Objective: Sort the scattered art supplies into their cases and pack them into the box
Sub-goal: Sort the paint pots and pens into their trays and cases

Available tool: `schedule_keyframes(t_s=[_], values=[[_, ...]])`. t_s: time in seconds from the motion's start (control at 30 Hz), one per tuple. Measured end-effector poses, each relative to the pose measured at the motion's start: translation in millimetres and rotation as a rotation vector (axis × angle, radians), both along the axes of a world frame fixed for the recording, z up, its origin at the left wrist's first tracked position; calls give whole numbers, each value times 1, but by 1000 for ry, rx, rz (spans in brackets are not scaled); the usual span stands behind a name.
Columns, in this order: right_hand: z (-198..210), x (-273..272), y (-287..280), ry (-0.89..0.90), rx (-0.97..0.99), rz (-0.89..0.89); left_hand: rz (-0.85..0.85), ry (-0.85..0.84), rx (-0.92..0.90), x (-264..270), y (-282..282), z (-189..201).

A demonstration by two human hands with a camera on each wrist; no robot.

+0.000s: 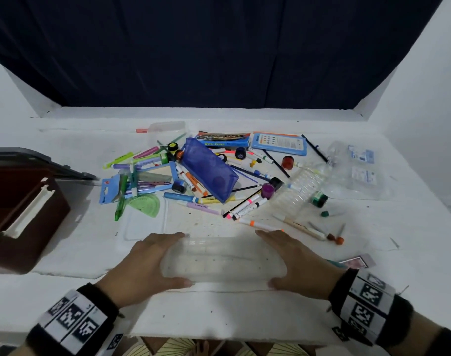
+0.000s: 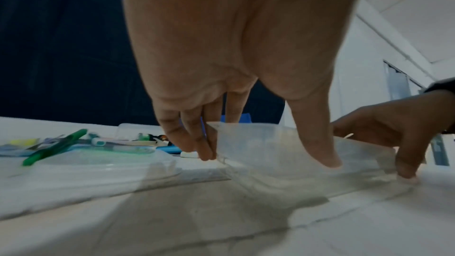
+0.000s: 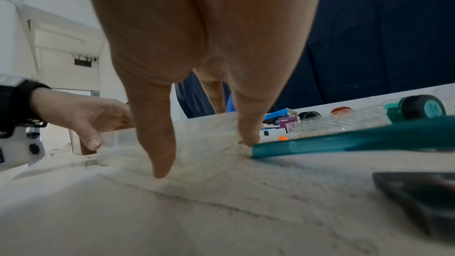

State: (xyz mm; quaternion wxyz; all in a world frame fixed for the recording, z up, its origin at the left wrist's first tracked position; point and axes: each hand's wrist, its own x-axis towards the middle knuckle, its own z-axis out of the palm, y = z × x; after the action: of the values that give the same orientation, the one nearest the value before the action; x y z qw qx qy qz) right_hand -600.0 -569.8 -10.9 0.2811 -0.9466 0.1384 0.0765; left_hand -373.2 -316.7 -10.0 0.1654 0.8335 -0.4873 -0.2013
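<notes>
An empty clear plastic case [image 1: 224, 263] lies lengthwise at the front middle of the white table [image 1: 219, 312]. My left hand [image 1: 179, 258] grips its left end, thumb on the near wall and fingers over the far wall. At the right end my right hand [image 1: 266, 258] holds it the same way. The left wrist view shows the left hand [image 2: 268, 159] clamped on the case [image 2: 357, 153]. In the right wrist view the right hand [image 3: 204, 155] pinches the case [image 3: 202, 135]. Scattered markers, pens and paint pots [image 1: 193, 181] lie behind, around a blue zip pouch [image 1: 209, 169].
A brown box [image 1: 21, 209] with its lid open stands at the left. A clear lid [image 1: 145, 222] lies left of the case. Clear blister trays [image 1: 355, 170] sit at the back right. A teal pen [image 3: 357, 139] and a small card [image 1: 358, 262] lie beside my right hand.
</notes>
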Motion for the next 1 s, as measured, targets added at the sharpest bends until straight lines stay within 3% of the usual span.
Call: schedule_keyframes(t_s=[0.37, 0.63, 1.0], values=[[-1, -4, -8, -120, 1, -59, -137, -55, 32, 2, -16, 3], [3, -8, -18, -93, -46, -29, -39, 79, -25, -2, -18, 5], [6, 9, -23, 4, -228, -13, 21, -76, 78, 3, -37, 3]])
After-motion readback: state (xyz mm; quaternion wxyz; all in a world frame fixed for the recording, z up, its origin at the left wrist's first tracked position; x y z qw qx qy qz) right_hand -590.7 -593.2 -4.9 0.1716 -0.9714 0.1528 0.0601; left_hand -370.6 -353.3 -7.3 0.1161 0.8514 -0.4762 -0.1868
